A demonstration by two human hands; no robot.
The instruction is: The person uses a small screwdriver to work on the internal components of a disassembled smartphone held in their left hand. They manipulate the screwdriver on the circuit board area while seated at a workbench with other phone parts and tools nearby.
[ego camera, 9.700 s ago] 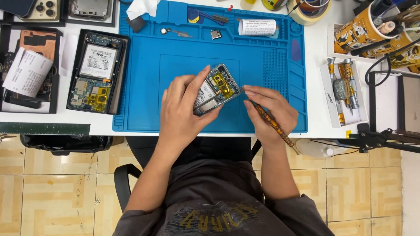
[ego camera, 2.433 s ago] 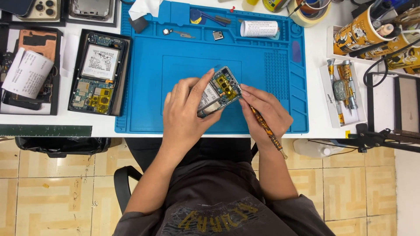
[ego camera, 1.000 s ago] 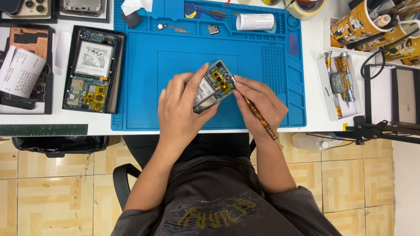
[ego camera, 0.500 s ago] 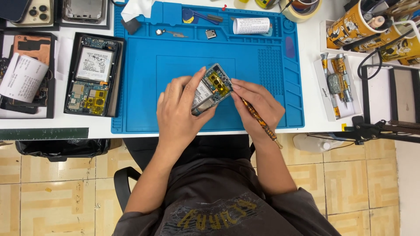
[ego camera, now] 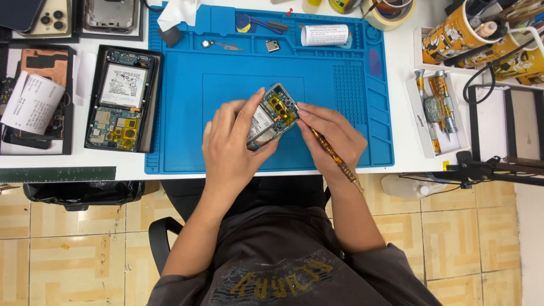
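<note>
In the head view, the left hand (ego camera: 232,144) is wrapped around an opened phone (ego camera: 271,116), fingers curled along its far edge and thumb on the near side, holding it tilted above the blue mat (ego camera: 192,90). The phone's back is off, so its circuit board and yellow parts show. The right hand (ego camera: 334,139) is closed around a thin orange-handled screwdriver (ego camera: 333,157), pinched between thumb and fingers like a pen. Its tip is at the phone's right edge and the handle runs back past the wrist. The two hands are close together, and the right fingertips touch the phone's upper corner. All this is over the near middle of the mat, which lies on the white surface (ego camera: 402,136).

At the far edge of the mat lie a white roll of paper (ego camera: 324,35), a small square metal part (ego camera: 272,46) and a crumpled white tissue (ego camera: 177,12). Left of the mat, a second opened phone (ego camera: 120,105) lies in a black tray, its battery and board exposed. Further left is another black tray with a folded paper slip (ego camera: 31,102). To the right of the mat, a white box (ego camera: 436,110) holds more screwdrivers, and yellow printed cups (ego camera: 459,28) stand behind it. A ring of tape (ego camera: 391,11) sits at the top edge.
</note>
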